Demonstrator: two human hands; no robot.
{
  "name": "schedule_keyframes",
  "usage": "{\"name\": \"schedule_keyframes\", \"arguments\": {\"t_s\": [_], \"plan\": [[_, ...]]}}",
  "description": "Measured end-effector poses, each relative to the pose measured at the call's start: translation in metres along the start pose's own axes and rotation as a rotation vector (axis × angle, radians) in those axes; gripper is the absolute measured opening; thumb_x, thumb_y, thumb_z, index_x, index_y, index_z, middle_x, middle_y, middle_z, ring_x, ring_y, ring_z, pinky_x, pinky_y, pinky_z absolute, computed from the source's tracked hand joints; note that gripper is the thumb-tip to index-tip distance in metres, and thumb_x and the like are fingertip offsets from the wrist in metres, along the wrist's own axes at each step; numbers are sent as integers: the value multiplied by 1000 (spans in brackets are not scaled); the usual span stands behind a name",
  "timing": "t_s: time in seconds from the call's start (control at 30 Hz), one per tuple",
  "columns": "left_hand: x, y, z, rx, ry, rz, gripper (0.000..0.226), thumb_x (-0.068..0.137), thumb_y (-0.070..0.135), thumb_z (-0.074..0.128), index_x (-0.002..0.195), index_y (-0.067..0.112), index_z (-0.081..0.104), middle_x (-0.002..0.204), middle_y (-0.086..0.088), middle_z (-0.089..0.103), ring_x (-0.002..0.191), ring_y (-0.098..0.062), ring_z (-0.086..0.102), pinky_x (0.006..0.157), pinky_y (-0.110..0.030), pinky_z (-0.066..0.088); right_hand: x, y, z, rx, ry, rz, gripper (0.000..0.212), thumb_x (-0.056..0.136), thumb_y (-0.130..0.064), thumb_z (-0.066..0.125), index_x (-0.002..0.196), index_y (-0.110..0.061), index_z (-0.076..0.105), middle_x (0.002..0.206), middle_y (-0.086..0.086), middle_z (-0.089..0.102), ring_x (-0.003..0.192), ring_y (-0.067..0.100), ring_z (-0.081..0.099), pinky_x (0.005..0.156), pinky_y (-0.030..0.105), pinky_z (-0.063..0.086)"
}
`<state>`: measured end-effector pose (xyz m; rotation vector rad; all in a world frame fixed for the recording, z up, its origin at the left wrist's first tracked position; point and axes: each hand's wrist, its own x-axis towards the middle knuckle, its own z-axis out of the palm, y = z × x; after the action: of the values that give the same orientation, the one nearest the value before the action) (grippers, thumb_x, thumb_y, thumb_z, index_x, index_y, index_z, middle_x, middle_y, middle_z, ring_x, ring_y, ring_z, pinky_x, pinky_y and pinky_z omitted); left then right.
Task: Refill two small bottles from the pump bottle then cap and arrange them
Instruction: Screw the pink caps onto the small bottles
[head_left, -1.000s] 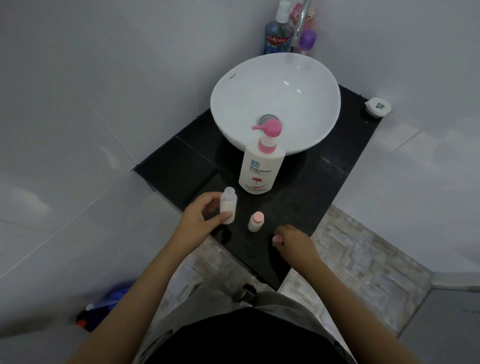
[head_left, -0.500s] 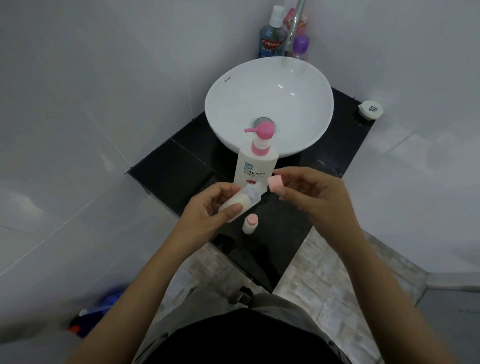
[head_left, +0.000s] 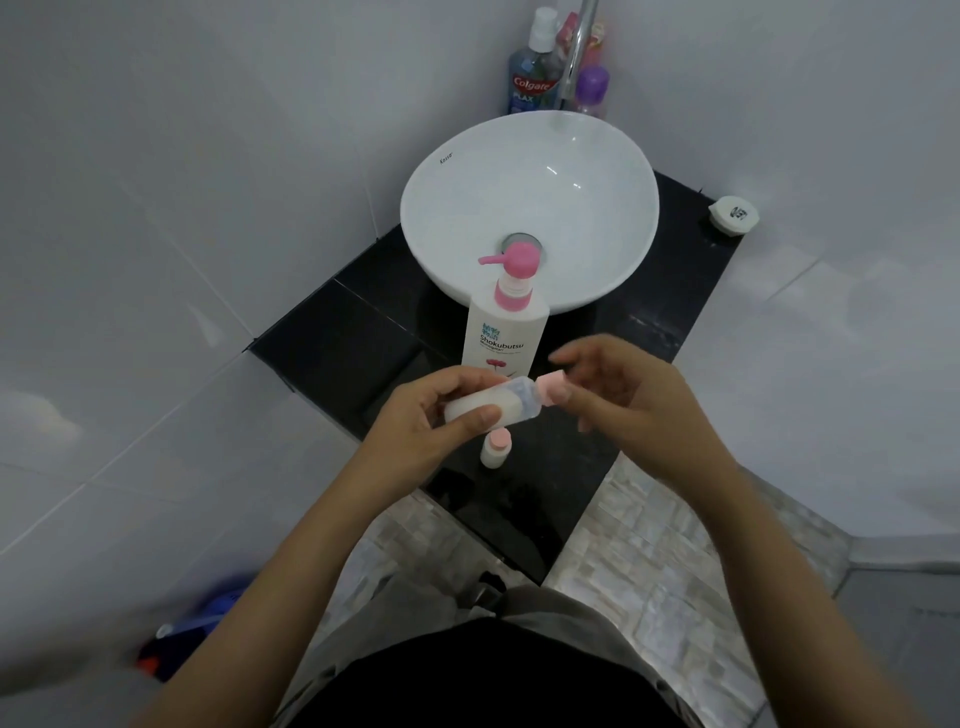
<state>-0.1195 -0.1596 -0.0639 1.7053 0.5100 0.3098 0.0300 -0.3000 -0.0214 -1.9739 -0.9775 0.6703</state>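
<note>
The pump bottle (head_left: 503, 338) is white with a pink pump head and collar, blue lettering and a red flower mark; the held small bottle (head_left: 493, 405) is translucent with milky white contents, and the cap (head_left: 551, 388) at its mouth is pale pink. The standing small bottle (head_left: 494, 450) is white with a pink cap. Counter (head_left: 343, 343) black, basin (head_left: 530, 208) white, floor (head_left: 649, 545) mottled grey-beige mosaic.

White tiled walls (head_left: 208, 208) are wrapping this corner, a black stone counter (head_left: 332, 343) is carrying a white vessel basin (head_left: 530, 208) toward its far edge, and grey mosaic floor (head_left: 649, 551) is showing below. Soft, even light is bouncing everywhere.
</note>
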Motion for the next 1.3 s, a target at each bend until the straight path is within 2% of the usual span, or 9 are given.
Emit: {"name": "schedule_keyframes", "arguments": {"t_s": [0.1,0.27,0.4,0.53,0.63,0.73,0.93,1.1,1.3], "plan": [[0,3,-2,-24,7,0,25,86,15,61,101,35,60,102,22,61,96,14,55,76,-3,46,-2,2,-6,-23,-51,-76,30,81,-24,69,111,-24,61,87,-6,68,67,11,63,63,19,54],[-2,7,-5,-45,10,4,24,87,14,60,102,32,60,102,19,61,95,13,56,74,-3,46,-3,-3,3,-115,53,-25,41,73,-64,49,88,-30,65,67,-5,67,58,10,61,56,20,51],[-4,7,-6,-61,5,-12,23,86,13,60,102,30,61,102,18,61,95,14,56,74,-3,46,-2,-1,-3,-89,-33,-121,28,81,-31,68,107,-32,59,90,-13,66,73,9,62,61,17,52],[-7,6,-5,-56,0,-22,24,86,14,61,101,32,61,102,19,61,94,14,56,74,-2,45,1,-5,4,-92,67,-48,33,81,-56,48,78,-28,64,67,-7,65,60,10,60,60,25,52],[-7,6,-6,-65,4,-26,23,87,13,60,103,30,61,102,18,61,94,13,56,74,-3,46,1,-5,-3,-52,-38,-102,29,79,-48,59,102,-32,60,86,-11,65,72,8,60,61,15,50],[-8,6,-6,-48,4,-24,24,86,15,61,101,34,61,102,20,61,96,13,56,74,-4,46,1,-3,3,-99,-41,-110,6,84,-37,61,89,-33,61,82,-12,64,71,9,60,61,15,50],[-7,5,-7,-56,19,-32,22,87,15,60,103,31,61,103,18,61,95,14,55,74,-3,45,3,-4,-1,-24,-84,-114,24,82,-36,63,105,-28,61,85,-5,66,65,12,62,62,21,53],[-6,3,-8,-85,13,-40,23,87,13,60,104,28,63,104,16,62,95,12,57,74,-5,47,6,-4,9,-11,-3,-7,25,81,-52,51,77,-30,62,63,-4,63,51,6,55,51,18,48],[-5,1,-10,-94,26,-49,22,87,15,59,107,24,64,104,15,63,95,9,58,75,-8,48,5,-1,9,15,-67,-54,22,80,-38,66,97,-25,66,83,-3,69,65,12,64,64,22,56]]}}
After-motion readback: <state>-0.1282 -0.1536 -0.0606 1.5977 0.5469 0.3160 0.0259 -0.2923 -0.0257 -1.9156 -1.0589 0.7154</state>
